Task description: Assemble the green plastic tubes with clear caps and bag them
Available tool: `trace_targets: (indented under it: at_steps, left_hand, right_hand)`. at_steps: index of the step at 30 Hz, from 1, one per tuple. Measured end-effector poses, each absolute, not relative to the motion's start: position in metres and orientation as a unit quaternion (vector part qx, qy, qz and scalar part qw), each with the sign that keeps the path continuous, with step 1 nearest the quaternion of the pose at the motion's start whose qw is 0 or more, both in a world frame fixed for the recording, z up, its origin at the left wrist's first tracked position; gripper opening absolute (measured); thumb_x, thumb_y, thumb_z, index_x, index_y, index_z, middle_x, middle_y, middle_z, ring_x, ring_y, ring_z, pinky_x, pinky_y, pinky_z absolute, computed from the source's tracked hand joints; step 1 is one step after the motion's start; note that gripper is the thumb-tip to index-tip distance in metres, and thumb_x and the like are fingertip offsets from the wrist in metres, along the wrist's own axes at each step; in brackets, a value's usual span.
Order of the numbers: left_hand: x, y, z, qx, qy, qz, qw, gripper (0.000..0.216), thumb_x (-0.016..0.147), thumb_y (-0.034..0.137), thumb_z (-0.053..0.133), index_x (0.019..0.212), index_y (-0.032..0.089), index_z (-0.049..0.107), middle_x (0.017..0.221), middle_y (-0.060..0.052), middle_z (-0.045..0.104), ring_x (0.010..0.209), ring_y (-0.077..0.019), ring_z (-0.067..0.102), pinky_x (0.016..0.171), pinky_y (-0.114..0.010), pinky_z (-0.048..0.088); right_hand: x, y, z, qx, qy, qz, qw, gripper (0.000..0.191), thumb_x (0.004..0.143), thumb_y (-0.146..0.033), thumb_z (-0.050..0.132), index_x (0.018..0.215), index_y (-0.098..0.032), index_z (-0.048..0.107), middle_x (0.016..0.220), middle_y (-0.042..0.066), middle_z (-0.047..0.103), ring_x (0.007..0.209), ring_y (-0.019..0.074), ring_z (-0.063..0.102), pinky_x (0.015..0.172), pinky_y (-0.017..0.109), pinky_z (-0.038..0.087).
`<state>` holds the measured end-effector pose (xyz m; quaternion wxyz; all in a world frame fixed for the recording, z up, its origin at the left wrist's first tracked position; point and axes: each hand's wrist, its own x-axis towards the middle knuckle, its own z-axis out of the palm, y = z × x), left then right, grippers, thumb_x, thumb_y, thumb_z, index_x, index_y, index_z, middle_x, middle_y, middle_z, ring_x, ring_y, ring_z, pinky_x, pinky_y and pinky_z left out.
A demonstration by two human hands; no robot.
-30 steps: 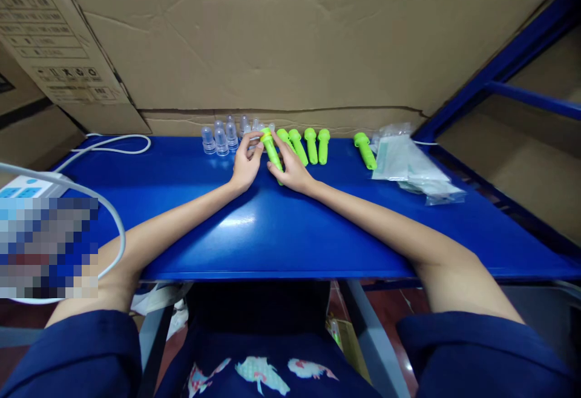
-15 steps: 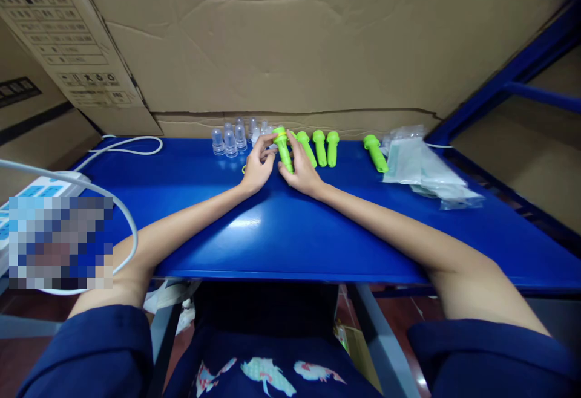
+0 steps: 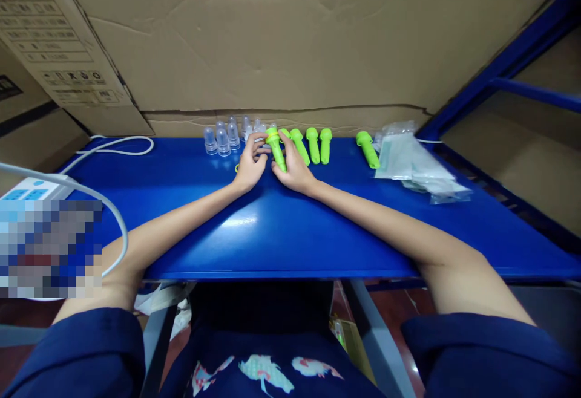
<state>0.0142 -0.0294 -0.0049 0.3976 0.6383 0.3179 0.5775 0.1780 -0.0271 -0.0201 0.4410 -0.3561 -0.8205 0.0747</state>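
Observation:
Between my hands a small lime-green flashlight [image 3: 276,151] is tilted, its wide head with a yellow ring at the top. My right hand [image 3: 295,168] is closed around its body. The fingertips of my left hand [image 3: 251,163] pinch at the ringed head. A thin yellow-green ring [image 3: 236,168] shows beside my left wrist, partly hidden. Clear plastic caps [image 3: 222,142] stand behind my left hand. More green flashlights [image 3: 312,145] lie in a row right of my right hand, some partly covered by it.
Another green flashlight [image 3: 367,150] lies farther right, against clear plastic bags [image 3: 408,159] with pale contents. A power strip [image 3: 31,191] and white cable [image 3: 120,144] are on the left. Cardboard [image 3: 272,41] walls the back of the blue table [image 3: 272,234]; a blue frame [image 3: 490,77] rises at right.
The whole view has shifted slightly, so everything sits a little farther left. Both hands stay on the flashlight, with only slight finger movement.

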Motion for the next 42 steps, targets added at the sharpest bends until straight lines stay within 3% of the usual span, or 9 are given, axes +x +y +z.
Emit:
trace_targets:
  at_steps: [6,13,17,23,29,39,42]
  left_hand:
    - [0.0146,-0.0301,-0.0061,0.653,0.326,0.565,0.384,0.045,0.078,-0.003,0.050,0.114,0.024,0.048,0.113,-0.001,0.064,0.097,-0.0117,0.067,0.099,-0.035,0.054]
    - [0.0157,-0.0346,-0.0064,0.687,0.325,0.549,0.348,0.055,0.077,0.000,0.054,0.124,0.025,0.042,0.135,-0.007,0.059,0.105,-0.0152,0.067,0.093,-0.037,0.058]
    - [0.0156,-0.0331,-0.0077,0.694,0.326,0.542,0.345,0.059,0.077,0.001,0.055,0.129,0.025,0.042,0.140,-0.011,0.057,0.106,-0.0171,0.068,0.093,-0.039,0.058]
    - [0.0155,-0.0291,-0.0107,0.696,0.331,0.538,0.342,0.052,0.078,0.004,0.058,0.124,0.024,0.048,0.136,-0.009,0.059,0.107,-0.0174,0.067,0.094,-0.038,0.058]
    - [0.0167,-0.0298,-0.0113,0.693,0.342,0.539,0.335,0.049,0.079,0.002,0.056,0.121,0.023,0.047,0.139,-0.011,0.057,0.106,-0.0162,0.068,0.091,-0.035,0.058]
    - [0.0157,-0.0307,-0.0098,0.689,0.341,0.543,0.338,0.047,0.080,0.003,0.057,0.121,0.023,0.044,0.135,-0.010,0.059,0.101,-0.0142,0.068,0.087,-0.032,0.058]
    - [0.0155,-0.0323,-0.0081,0.690,0.340,0.544,0.334,0.047,0.080,0.003,0.057,0.121,0.023,0.044,0.137,-0.010,0.058,0.101,-0.0143,0.068,0.086,-0.032,0.058]
  right_hand:
    - [0.1771,-0.0280,-0.0190,-0.345,-0.821,0.057,0.452,0.084,0.080,-0.017,0.054,0.158,-0.018,0.024,0.155,0.017,0.042,0.147,0.0335,0.039,0.120,0.060,0.037]
    - [0.1784,-0.0264,-0.0184,-0.351,-0.819,0.038,0.453,0.085,0.082,-0.020,0.055,0.159,-0.017,0.020,0.157,0.019,0.039,0.149,0.0329,0.035,0.123,0.058,0.032]
    - [0.1790,-0.0258,-0.0201,-0.372,-0.812,0.056,0.446,0.087,0.083,-0.023,0.057,0.161,-0.020,0.017,0.160,0.016,0.035,0.151,0.0329,0.033,0.121,0.057,0.035]
    - [0.1791,-0.0287,-0.0191,-0.391,-0.804,0.044,0.446,0.085,0.081,-0.021,0.056,0.159,-0.021,0.024,0.158,0.014,0.040,0.151,0.0321,0.032,0.124,0.060,0.030]
    - [0.1806,-0.0318,-0.0169,-0.375,-0.807,0.051,0.454,0.087,0.080,-0.020,0.056,0.160,-0.021,0.023,0.157,0.014,0.040,0.149,0.0334,0.036,0.119,0.060,0.039]
    - [0.1797,-0.0329,-0.0140,-0.351,-0.814,0.032,0.462,0.082,0.082,-0.020,0.054,0.158,-0.023,0.026,0.156,0.014,0.041,0.150,0.0339,0.033,0.123,0.062,0.031]
    - [0.1788,-0.0314,-0.0138,-0.351,-0.805,0.032,0.478,0.078,0.083,-0.021,0.055,0.157,-0.023,0.029,0.153,0.014,0.044,0.147,0.0343,0.038,0.120,0.062,0.035]
